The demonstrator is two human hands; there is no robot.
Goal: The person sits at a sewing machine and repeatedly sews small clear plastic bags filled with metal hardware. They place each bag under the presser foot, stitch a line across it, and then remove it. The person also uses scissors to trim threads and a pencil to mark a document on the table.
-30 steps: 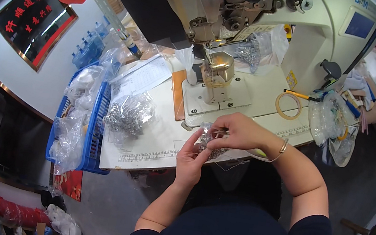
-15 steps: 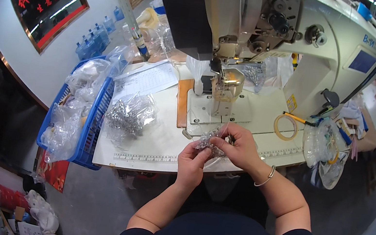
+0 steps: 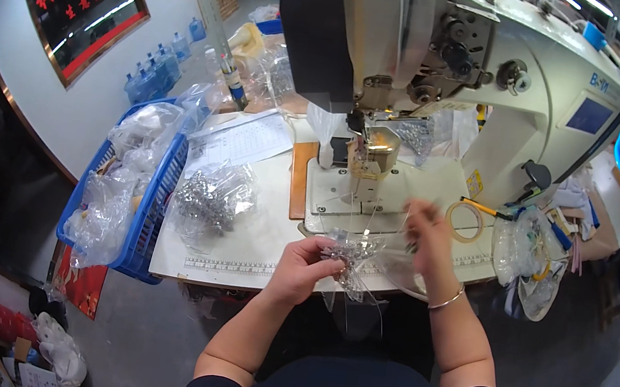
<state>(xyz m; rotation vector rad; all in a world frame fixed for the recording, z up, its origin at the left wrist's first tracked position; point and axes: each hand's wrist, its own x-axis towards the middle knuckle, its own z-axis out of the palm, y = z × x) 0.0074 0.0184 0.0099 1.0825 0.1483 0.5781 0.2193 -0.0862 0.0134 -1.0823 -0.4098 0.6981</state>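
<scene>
While left hand (image 3: pixel 305 262) fingers pinch one clear packet (image 3: pixel 353 255); right hand (image 3: pixel 424 229) fingers loose, empty.

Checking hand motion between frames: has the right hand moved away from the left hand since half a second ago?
Yes. The right hand has left the clear plastic piece held by the left hand, going right, toward the tape ring.

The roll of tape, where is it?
In the head view, the tape roll lies flat on the sewing table, right of the right hand, near the sewing machine.
</scene>
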